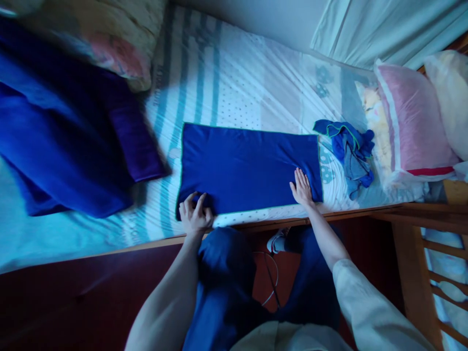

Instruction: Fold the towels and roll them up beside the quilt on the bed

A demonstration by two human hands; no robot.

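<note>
A rectangular blue towel (pixel 241 168) with thin green edging lies spread on the bed, with a few creases near its right end. My right hand (pixel 302 187) rests flat on the towel close to its right edge, fingers stretched out. At the towel's near left corner is my left hand (pixel 195 213), its fingers bent but apart and touching the cloth. To the right of the towel sits a crumpled blue and grey cloth (pixel 353 153) with green edging.
A striped, dotted sheet (pixel 237 92) covers the bed. Large dark blue fabric (pixel 69 126) is heaped at left, near a patterned pillow (pixel 120 44). A pink pillow (pixel 417 117) stands at right. The wooden bed edge (pixel 351 214) runs before my knees, and a cable (pixel 277 278) lies on the floor.
</note>
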